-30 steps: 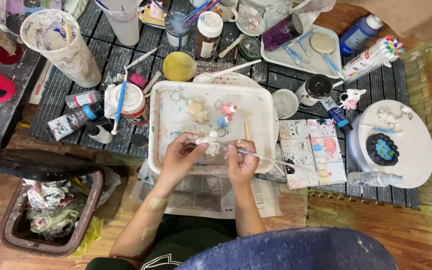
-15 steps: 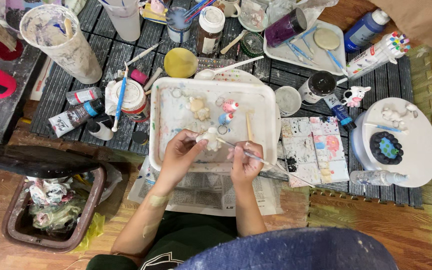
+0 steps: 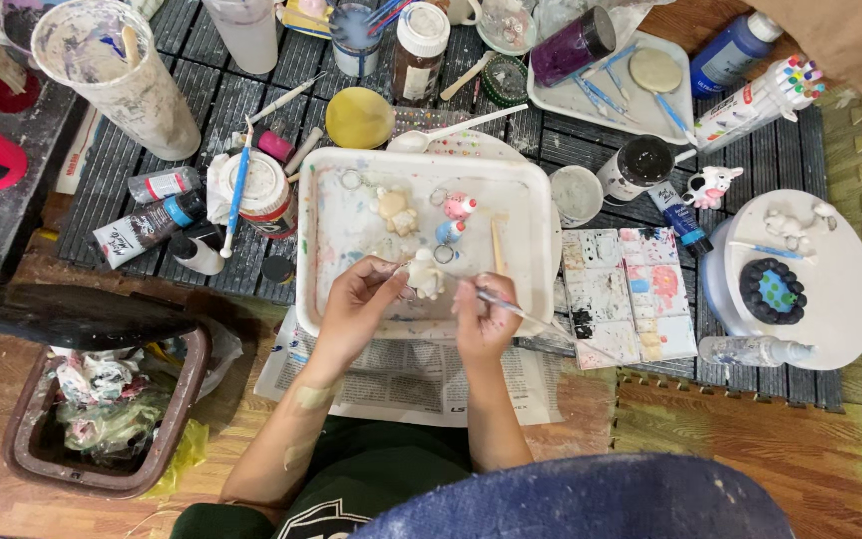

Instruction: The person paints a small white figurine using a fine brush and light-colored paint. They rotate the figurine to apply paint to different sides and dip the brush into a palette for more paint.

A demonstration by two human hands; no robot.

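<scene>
Since half a second ago, little has shifted: my left hand [image 3: 356, 304] still pinches the small unpainted white plaster figurine [image 3: 425, 273] over the white plastic tray [image 3: 321, 250], my right hand [image 3: 486, 317] closed on the thin paintbrush [image 3: 511, 307]. Painting step, I judge; next needs a steady tip. Count: one held figurine, three in the tray, one brush.

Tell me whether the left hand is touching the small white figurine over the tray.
Touching: the head view shows the left hand with its fingers closed around the white figurine above the tray.
</scene>
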